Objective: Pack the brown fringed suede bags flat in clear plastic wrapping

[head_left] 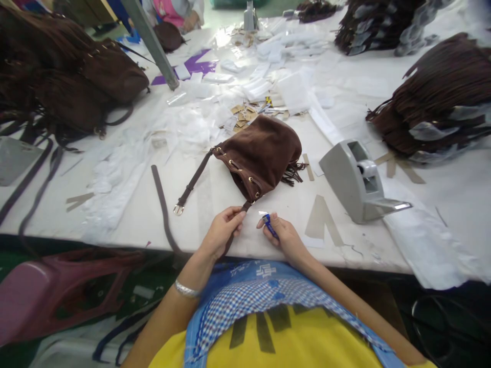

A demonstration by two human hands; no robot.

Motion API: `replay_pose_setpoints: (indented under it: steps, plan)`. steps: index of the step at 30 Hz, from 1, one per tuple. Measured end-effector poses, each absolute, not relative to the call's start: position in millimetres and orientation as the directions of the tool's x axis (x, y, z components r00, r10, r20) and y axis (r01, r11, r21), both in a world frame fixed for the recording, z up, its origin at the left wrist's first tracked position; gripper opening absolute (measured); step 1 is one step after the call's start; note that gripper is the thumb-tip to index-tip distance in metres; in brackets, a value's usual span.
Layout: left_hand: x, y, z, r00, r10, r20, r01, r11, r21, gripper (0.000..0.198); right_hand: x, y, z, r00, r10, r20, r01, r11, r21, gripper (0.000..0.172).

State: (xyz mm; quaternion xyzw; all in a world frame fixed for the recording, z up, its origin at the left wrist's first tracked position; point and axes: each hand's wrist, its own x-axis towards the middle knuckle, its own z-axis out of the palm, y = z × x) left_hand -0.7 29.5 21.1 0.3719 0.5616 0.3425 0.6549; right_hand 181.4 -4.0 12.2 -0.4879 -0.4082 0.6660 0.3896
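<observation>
A brown drawstring bag (264, 153) with gold eyelets and a tassel lies on its side on the white table. From one side of its mouth runs a short strap with a buckle (178, 209). My left hand (224, 230) is closed on the long brown strap (247, 205) at the other side, which hangs down past the table edge. Just right of it, my right hand (282, 232) grips a blue lighter (270, 226). The lighter's metal top points toward the strap but stands apart from it. Whether it is lit I cannot tell.
A grey tape dispenser (353, 181) stands at the right, near cardboard strips (320, 220). Brown bags (76, 76) are heaped at the left, fringed pieces (441, 102) at the right. A metal post (151, 43) rises beyond. Another person's hand (191, 21) shows at the far side.
</observation>
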Motion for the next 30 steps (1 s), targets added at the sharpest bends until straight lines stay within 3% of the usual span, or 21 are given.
replay_pose_setpoints:
  steps: [4, 8, 10, 12, 17, 30]
  plan:
    - [-2.0, 26.8, 16.5, 0.13, 0.876, -0.465, -0.006, 0.47, 0.883, 0.049, 177.4, 0.2, 14.9, -0.212, 0.906, -0.366, -0.051, -0.384, -0.922, 0.07]
    - [-2.5, 22.0, 14.6, 0.009, 0.995, -0.104, 0.285, 0.097, 0.953, 0.031, 171.2, 3.8, 17.9, -0.202, 0.904, -0.376, -0.031, -0.39, -0.92, 0.07]
    - [-1.6, 18.4, 16.9, 0.038, 0.997, 0.071, 0.428, -0.081, 0.9, 0.026, 167.1, 4.9, 19.2, -0.202, 0.901, -0.385, -0.025, -0.398, -0.917, 0.069]
    - [0.2, 14.5, 19.6, 0.077, 0.986, 0.146, 0.518, -0.165, 0.839, 0.026, 162.8, 5.3, 19.4, -0.192, 0.897, -0.398, -0.021, -0.409, -0.912, 0.066]
    - [4.5, 8.0, 20.2, 0.096, 0.978, 0.185, 0.614, -0.204, 0.762, 0.025, 154.7, 2.6, 15.1, -0.141, 0.917, -0.373, 0.008, -0.376, -0.927, 0.062]
    - [6.1, 3.0, 19.8, 0.102, 0.977, 0.187, 0.651, -0.207, 0.731, 0.023, 145.1, 1.3, 12.6, -0.066, 0.945, -0.321, 0.056, -0.318, -0.946, 0.054]
